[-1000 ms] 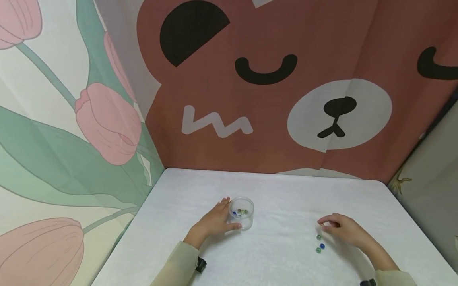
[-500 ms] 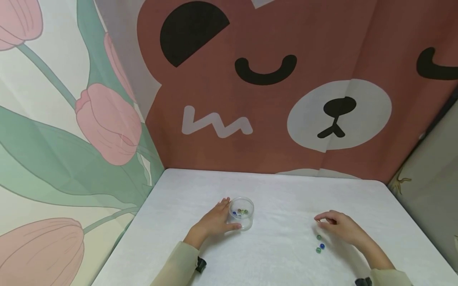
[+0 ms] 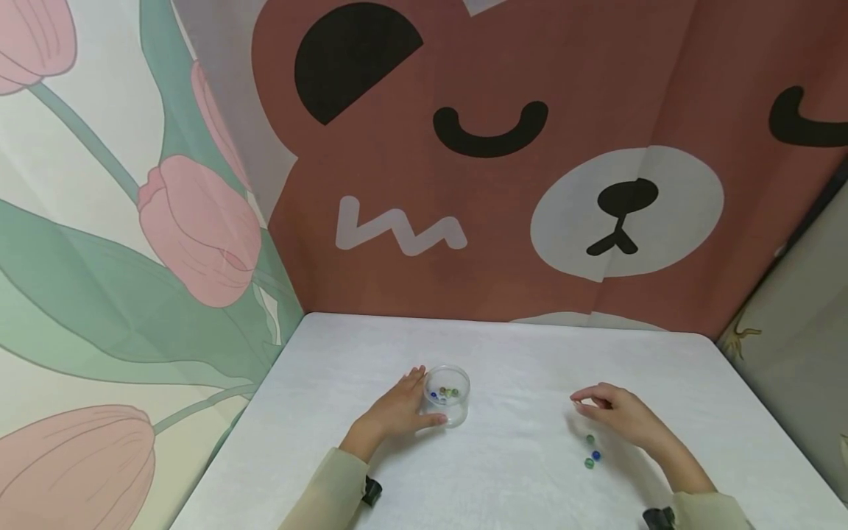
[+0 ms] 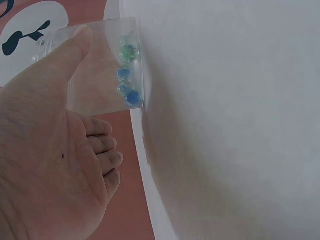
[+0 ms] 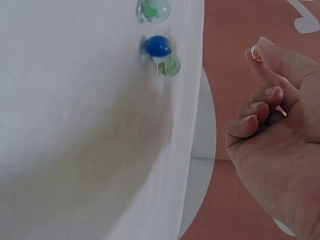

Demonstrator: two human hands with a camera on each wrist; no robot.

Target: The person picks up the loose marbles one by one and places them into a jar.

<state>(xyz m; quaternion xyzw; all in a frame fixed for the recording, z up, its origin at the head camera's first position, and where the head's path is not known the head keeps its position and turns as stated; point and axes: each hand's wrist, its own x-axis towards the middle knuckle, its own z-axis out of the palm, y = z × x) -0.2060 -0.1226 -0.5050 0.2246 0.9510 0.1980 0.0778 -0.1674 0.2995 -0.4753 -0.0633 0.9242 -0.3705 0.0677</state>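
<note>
A clear jar (image 3: 457, 416) stands upright on the white table with several glass marbles (image 4: 129, 53) at its bottom, blue and green ones among them. My left hand (image 3: 396, 411) holds the jar from its left side, thumb in front and fingers behind; some fingers are hidden by it. Over the right part of the table, my right hand (image 3: 619, 418) pinches an orange-and-clear marble (image 5: 256, 53) between thumb and index finger, raised off the cloth. Below that hand lie a blue marble (image 5: 157, 46) and two green marbles, one of them the farther green marble (image 3: 590, 439).
White cloth covers the table (image 3: 517, 471). A brown bear-patterned curtain (image 3: 497, 280) hangs along its back edge, and a tulip-patterned curtain (image 3: 199, 228) borders the left side. Each wrist wears a black device, such as the left wrist device (image 3: 372, 491).
My right hand has moved left and away from me with the pinched marble, farther from the loose marbles. The left hand and the jar have stayed in place.
</note>
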